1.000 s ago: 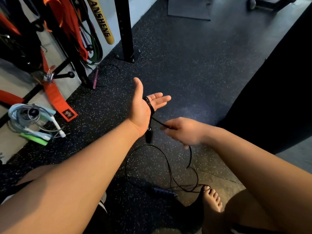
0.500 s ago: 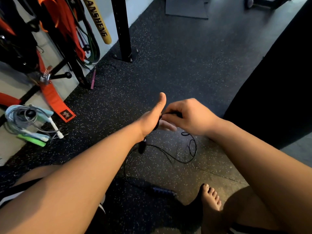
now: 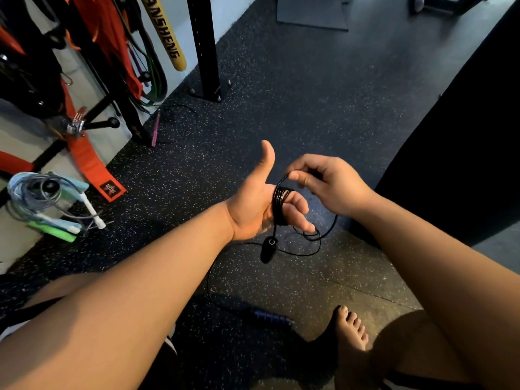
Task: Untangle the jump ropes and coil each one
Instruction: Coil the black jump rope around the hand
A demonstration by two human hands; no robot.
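Observation:
A thin black jump rope (image 3: 280,202) is wound in several turns round the fingers of my left hand (image 3: 261,204), which is held palm up with the thumb raised. One black handle (image 3: 267,249) dangles just below that hand. My right hand (image 3: 327,187) pinches the rope just above the coil. Slack rope loops down to the floor and runs to the other handle (image 3: 268,316), dark blue, lying near my bare foot (image 3: 350,330).
Coiled ropes with white, green and light blue handles (image 3: 47,204) lie at the left by the wall. A pink-handled rope (image 3: 156,128) lies near a black rack post (image 3: 204,46). Orange straps and bands hang at the upper left. A dark panel stands on the right.
The left hand has turned palm up again and more turns of rope sit on its fingers. The right hand has lifted the rope over the fingers. Less slack lies on the floor.

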